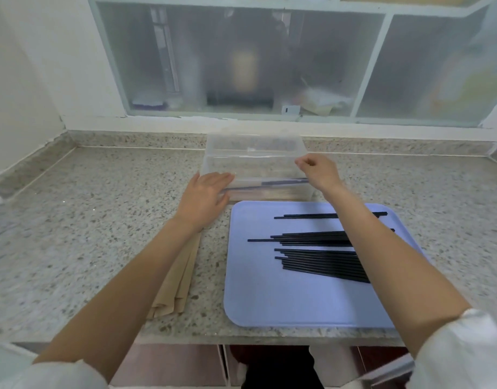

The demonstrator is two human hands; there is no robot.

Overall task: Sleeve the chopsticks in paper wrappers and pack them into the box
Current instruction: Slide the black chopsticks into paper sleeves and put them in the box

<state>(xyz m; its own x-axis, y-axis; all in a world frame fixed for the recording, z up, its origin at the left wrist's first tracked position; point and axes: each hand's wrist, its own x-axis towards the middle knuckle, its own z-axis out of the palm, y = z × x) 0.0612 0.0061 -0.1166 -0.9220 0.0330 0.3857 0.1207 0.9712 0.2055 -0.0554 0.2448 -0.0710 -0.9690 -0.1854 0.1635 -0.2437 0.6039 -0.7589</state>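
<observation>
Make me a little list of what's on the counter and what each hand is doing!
box: clear plastic box at the back of the counter, a sleeved pair lying inside
tray: blue tray in front of the box
chopsticks: bare black chopsticks lying on the tray
wrappers: brown paper wrappers left of the tray, partly under the left arm
left hand: left hand rests flat against the box's near left corner
right hand: right hand over the box's right side, fingers curled; whether it holds anything is unclear

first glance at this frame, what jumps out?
The black chopsticks fanned loose on the blue tray, at right on the granite counter. Behind the tray, both hands meet the clear plastic box: left hand flat at its near left corner, right hand curled at its right rim. Brown paper wrappers lie under the left forearm.
</observation>
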